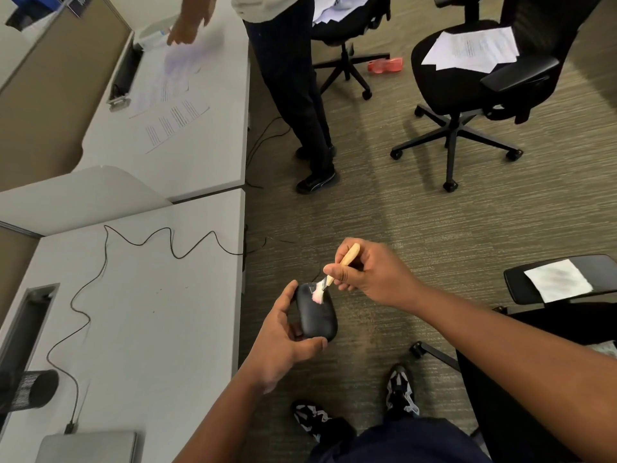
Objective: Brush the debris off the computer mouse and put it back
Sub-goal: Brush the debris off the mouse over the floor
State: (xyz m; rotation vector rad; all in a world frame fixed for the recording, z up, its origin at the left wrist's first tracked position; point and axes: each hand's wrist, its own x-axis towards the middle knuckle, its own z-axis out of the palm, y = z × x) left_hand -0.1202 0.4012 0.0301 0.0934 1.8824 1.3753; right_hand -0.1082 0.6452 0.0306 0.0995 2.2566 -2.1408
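My left hand grips a black computer mouse, holding it over the carpet just right of the grey desk. The thumb lies under its near end and the fingers curl round its left side. My right hand pinches a small brush with a pale wooden handle. The brush's pink-white bristles touch the far end of the mouse's top. A thin cable runs from the mouse's far end toward the desk.
A black cable snakes over the desk to a closed laptop. A black mesh cup stands at the left edge. Another person stands by the far desk. Office chairs with papers stand on the carpet to the right.
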